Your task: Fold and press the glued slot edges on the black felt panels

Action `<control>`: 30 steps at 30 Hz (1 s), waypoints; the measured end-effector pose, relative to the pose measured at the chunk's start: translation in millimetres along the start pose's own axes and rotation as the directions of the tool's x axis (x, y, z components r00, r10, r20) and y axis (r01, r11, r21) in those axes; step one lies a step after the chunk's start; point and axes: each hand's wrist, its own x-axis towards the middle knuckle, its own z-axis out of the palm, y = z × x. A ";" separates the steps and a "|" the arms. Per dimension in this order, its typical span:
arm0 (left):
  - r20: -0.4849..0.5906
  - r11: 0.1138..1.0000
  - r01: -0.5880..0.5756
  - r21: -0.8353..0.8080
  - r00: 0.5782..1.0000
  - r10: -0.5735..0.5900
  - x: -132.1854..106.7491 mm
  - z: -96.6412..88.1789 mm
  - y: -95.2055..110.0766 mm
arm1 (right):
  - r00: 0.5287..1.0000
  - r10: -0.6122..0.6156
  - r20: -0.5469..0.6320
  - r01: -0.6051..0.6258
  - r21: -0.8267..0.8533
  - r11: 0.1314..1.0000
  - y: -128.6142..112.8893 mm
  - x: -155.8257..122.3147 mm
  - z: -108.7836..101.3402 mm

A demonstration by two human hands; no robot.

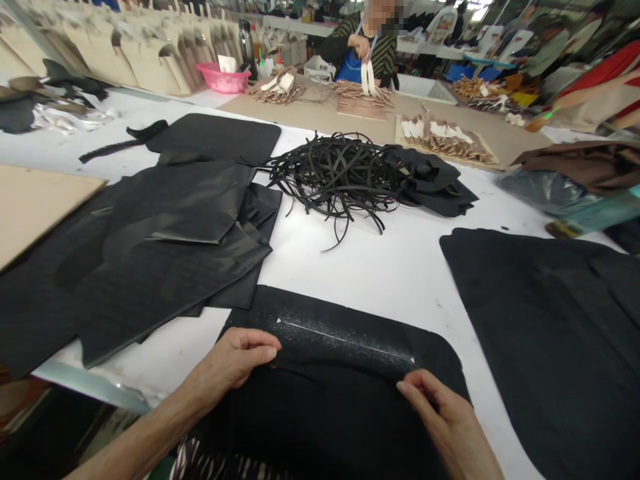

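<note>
A black fabric panel (pixel 345 340) with rounded corners lies at the near edge of the white table (pixel 390 267). A pale line runs across its glittering upper part. My left hand (pixel 235 360) pinches a folded edge of a black piece lying on the panel at its left end. My right hand (pixel 440 413) pinches the same fold at its right end. Both hands have their fingers closed on the fabric.
Stacked black panels (pixel 150 260) lie to the left, another black sheet (pixel 545 333) to the right. A tangle of black straps (pixel 335 173) sits mid-table. A cardboard sheet (pixel 35 207) is far left. A person (pixel 365 47) works across the table beside a pink basin (pixel 223 77).
</note>
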 end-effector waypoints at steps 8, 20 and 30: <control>-0.029 0.957 -0.142 0.253 0.988 0.154 -5.9 -3.0 5.9 | 0.999 -0.014 -0.029 0.014 -0.006 1.000 -0.7 1.2 -4.7; -0.148 0.917 -0.222 0.330 0.948 0.283 6.2 -5.6 11.4 | 0.997 0.062 -0.048 -0.057 0.100 0.993 14.4 17.0 -4.4; -0.180 0.814 -0.217 0.539 0.915 0.362 12.0 -3.3 17.5 | 0.997 0.065 -0.035 -0.064 0.032 0.997 26.0 26.7 -6.3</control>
